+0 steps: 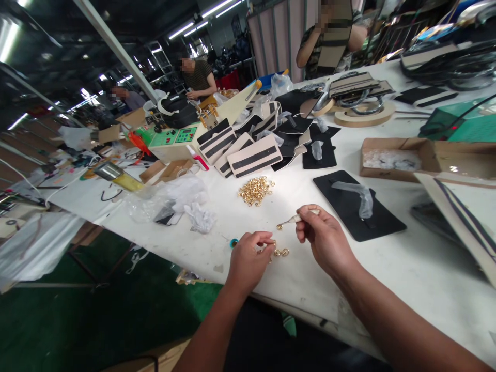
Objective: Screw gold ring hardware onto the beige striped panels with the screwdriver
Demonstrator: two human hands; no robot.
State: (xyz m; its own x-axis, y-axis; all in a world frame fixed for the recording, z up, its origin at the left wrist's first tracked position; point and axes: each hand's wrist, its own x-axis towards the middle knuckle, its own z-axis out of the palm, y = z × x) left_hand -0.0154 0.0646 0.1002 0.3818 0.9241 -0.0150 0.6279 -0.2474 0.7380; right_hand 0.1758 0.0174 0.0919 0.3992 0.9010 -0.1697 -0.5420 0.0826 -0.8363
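Observation:
My right hand is closed around the pale handle of a slim hand tool, perhaps a small screwdriver or an awl. Its thin metal tip points left, and a small gold piece shows at that tip. My left hand is pinched at the fingertips on a small gold fitting, partly hidden by the fingers. Just right of those fingertips lie a few gold ring-shaped fittings. Farther back on the white table is a heap of small gold fittings.
Behind the heap lie beige panels with black strips. A black panel with a plastic-wrapped handle is at right, near cardboard boxes. Left are crumpled plastic, a teal spool and a green-panelled machine. Several people work beyond.

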